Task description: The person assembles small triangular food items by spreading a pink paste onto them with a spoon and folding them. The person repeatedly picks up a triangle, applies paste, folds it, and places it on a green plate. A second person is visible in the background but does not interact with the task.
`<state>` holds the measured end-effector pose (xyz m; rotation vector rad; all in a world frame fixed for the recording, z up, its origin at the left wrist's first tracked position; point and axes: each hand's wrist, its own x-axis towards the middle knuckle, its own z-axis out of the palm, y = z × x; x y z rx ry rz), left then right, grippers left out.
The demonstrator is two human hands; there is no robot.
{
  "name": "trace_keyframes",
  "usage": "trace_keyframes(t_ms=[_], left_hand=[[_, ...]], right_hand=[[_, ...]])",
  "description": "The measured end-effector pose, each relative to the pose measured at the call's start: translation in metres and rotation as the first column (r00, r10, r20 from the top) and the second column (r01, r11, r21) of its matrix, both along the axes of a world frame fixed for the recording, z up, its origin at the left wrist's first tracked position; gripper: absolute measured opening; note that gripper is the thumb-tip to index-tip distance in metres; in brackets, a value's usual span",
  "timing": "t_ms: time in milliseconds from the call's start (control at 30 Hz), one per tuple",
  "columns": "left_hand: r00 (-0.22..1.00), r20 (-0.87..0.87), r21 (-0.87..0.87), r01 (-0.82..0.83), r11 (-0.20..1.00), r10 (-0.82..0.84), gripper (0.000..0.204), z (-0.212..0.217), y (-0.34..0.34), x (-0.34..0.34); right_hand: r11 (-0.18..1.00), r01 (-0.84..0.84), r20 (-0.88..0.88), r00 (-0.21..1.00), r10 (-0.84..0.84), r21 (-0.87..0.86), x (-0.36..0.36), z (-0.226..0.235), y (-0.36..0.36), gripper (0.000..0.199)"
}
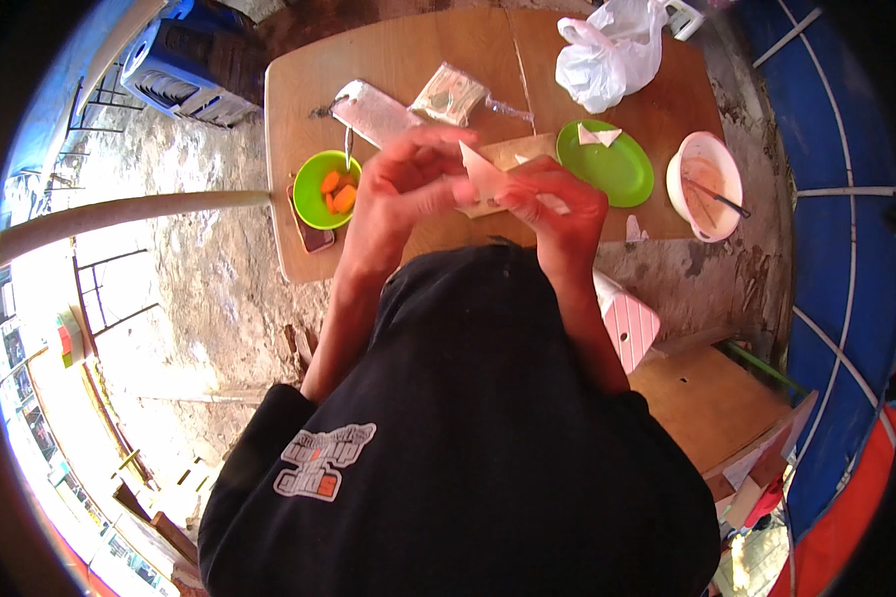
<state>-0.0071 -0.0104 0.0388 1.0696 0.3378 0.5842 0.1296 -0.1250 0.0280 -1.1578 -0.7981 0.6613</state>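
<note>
A thin, pale dough wrapper (484,177), folded to a point, is held up over the table between my two hands. My right hand (565,204) pinches its right side between thumb and fingers. At its left edge are the curled fingers and thumb of my left hand (405,186); their exact contact is partly hidden. Below the hands lies a wooden board (503,157), largely covered by them. Small folded white pieces (599,135) rest on a green oval plate (607,177) to the right. Farther right, a white bowl (730,164) contains a pinkish paste (705,171) and a dark-handled utensil (719,197).
A green bowl (305,189) with orange pieces (339,192) stands at the left, over a dark flat object (316,239). Toward the back are a grater-like metal piece (373,112), a clear-wrapped stack (448,95) and a white plastic bag (612,60). A pink stool (629,323) stands near my right arm.
</note>
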Motion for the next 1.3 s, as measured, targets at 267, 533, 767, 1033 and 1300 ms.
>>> trace_keyframes(t_ms=[267,533,767,1033,1300], left_hand=[[0.989,-0.145,-0.043,-0.022,0.999,0.015,0.035,0.009,-0.009,0.014],[0.966,-0.247,0.077,-0.058,0.995,0.076,0.033,0.006,-0.019,0.028],[0.941,-0.330,0.190,-0.015,0.982,0.078,0.030,-0.007,-0.027,0.046],[0.863,-0.449,0.222,-0.145,0.964,0.233,0.020,-0.023,-0.032,0.079],[0.827,-0.481,0.189,-0.226,0.956,0.291,0.016,-0.026,-0.045,0.116]], right_hand=[[1.000,-0.011,-0.091,0.996,0.012,0.013,0.010,-0.013,-0.005,0.020],[0.997,-0.072,-0.309,0.949,0.066,-0.009,0.020,-0.020,-0.017,0.015],[0.993,-0.106,-0.272,0.958,0.089,-0.047,0.044,-0.031,-0.032,0.015],[0.970,0.108,-0.321,0.930,-0.176,-0.219,0.106,-0.063,-0.079,0.022],[0.726,0.191,-0.348,0.779,-0.522,-0.661,0.202,-0.188,-0.126,0.029]])
